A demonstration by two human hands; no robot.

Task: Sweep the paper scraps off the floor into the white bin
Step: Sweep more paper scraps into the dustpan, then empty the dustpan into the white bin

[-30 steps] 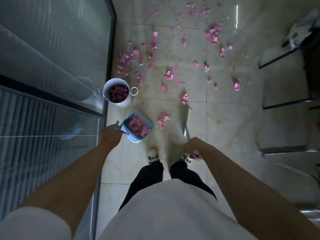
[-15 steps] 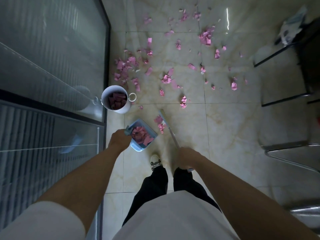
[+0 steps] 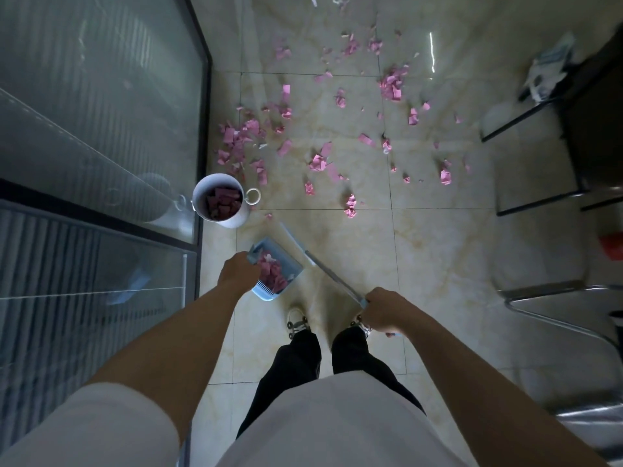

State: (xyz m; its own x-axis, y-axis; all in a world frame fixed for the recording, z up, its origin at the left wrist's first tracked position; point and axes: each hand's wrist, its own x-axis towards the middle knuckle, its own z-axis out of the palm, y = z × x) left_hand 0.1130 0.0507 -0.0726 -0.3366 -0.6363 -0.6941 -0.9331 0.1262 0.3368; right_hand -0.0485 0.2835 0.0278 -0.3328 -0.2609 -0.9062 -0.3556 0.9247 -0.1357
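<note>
My left hand (image 3: 237,273) grips the handle of a light blue dustpan (image 3: 286,264) that holds pink paper scraps. The dustpan sits just below the white bin (image 3: 232,220), which stands by the glass wall and has pink scraps inside. My right hand (image 3: 382,308) grips the broom handle (image 3: 332,273); the broom's head lies against the dustpan's right edge. Many pink paper scraps (image 3: 318,161) lie scattered over the tiled floor beyond the bin.
A glass partition (image 3: 101,129) with a dark frame runs along the left. Metal-framed chairs (image 3: 553,298) and a dark table (image 3: 593,123) stand at the right. A small white tape roll (image 3: 253,196) lies beside the bin. My feet (image 3: 296,321) stand behind the dustpan.
The broom swung left and pushed the small pile of scraps into the dustpan. My right hand moved back and to the right along the handle. The dustpan stayed close under the bin.
</note>
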